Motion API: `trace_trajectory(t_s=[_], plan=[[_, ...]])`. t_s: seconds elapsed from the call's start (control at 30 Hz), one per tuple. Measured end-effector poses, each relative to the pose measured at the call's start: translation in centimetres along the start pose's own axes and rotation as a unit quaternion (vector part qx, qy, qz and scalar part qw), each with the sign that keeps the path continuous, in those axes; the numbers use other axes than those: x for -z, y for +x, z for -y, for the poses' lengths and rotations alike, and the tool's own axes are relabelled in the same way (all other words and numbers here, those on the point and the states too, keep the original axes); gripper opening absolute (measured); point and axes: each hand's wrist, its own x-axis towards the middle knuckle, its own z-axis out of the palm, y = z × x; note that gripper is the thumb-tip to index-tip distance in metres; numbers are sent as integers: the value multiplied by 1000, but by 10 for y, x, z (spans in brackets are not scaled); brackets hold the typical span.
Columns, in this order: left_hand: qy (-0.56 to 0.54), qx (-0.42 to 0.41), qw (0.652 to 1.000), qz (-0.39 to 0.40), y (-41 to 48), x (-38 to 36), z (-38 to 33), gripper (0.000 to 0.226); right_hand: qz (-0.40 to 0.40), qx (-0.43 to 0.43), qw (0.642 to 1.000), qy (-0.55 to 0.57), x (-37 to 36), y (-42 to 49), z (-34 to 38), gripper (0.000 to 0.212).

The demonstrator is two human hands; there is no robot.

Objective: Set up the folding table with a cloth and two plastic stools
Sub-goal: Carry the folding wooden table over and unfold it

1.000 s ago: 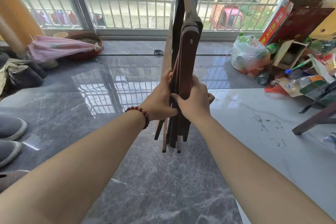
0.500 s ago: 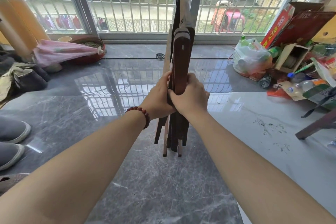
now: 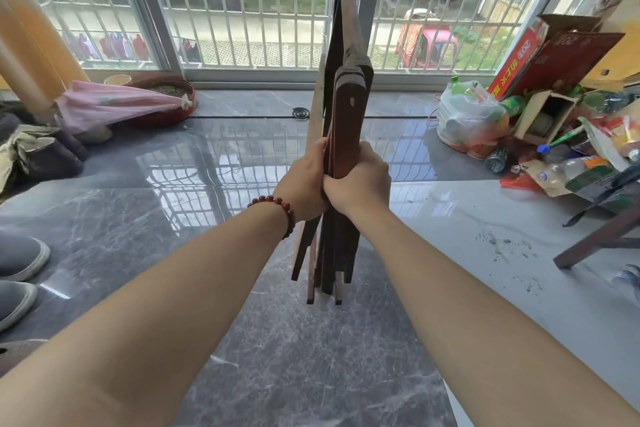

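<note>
here, two bare forearms reached forward from the bottom of the view, the left one wearing a red bead bracelet (image 3: 277, 206) at the wrist. the left hand (image 3: 304, 180) and the right hand (image 3: 360, 180) met side by side, touching each other, and both were curled round the folded desk (image 3: 349, 114), each gripping its dark wooden slats from its own side at about mid-height. the desk stood upright on edge, flat and closed, straight ahead of the person, its leg ends pointing down toward the grey marble floor (image 3: 277, 357); whether those ends touched the floor could not be told.

at the left edge sat a pair of grey shoes (image 3: 17, 256). at the right edge a dark wooden leg (image 3: 595, 239) of some other furniture slanted onto the paler floor. farther back on the right lay a heap of clutter: a plastic bottle (image 3: 568, 170), a white plastic bag (image 3: 467, 118) stuffed with things, and a red carton (image 3: 554, 55) leaning behind it. back left, a folded pink umbrella (image 3: 117, 104) lay across a red basin (image 3: 166, 114), and a mosquito coil (image 3: 300, 112) rested on the floor just left of the desk. beyond everything stood a barred window (image 3: 242, 10), with a pink vehicle (image 3: 433, 45) outside.
</note>
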Motion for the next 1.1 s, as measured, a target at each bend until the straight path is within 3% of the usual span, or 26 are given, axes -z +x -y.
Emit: trace_trajectory(t_s=[0.13,0.43,0.8,1.1], plan=[[13,1,1000,-17,3,2,-1,61,-9,-8,1000,6,-3,-1,2,29],[32,3,999,15,10,1,-7,81,-15,-36,999,11,8,2,-3,28],[2,35,999,17,11,-5,-14,67,-17,8,1000,-21,11,5,-15,30],[8,38,999,23,1,6,-6,68,-6,32,998,-61,4,1,-6,16]])
